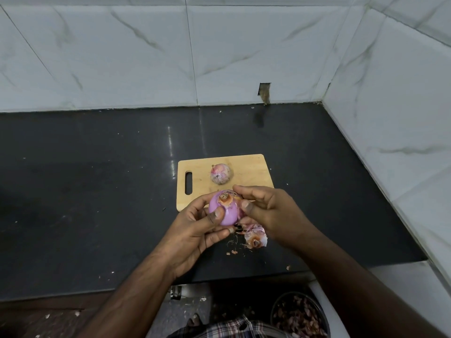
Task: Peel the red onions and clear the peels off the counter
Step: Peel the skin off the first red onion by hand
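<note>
Onion [223,211] being peeled sits cupped in the left hand [195,230], just above the near edge of a wooden cutting board [244,172], with its root end turned up toward the camera. The left fingers curl round the smooth, glossy purple side, thumb pressed on the front. The right hand [266,211] closes in a pinch, thumb and fingers gripping a strip of papery skin [240,208] on the onion's right side. To finish this step well, it seems best to keep the left grip firm, pull the strip down and away from the root, then turn the bulb to reach whatever skin remains. Just below the hands, a loose heap of peel [256,236] lies on the dark bench [97,191], with small flakes scattered around it. A second onion [221,173], dry skin on, rests on the board behind the hands. Below the bench edge, a round bin [299,315] holds peelings.
</note>
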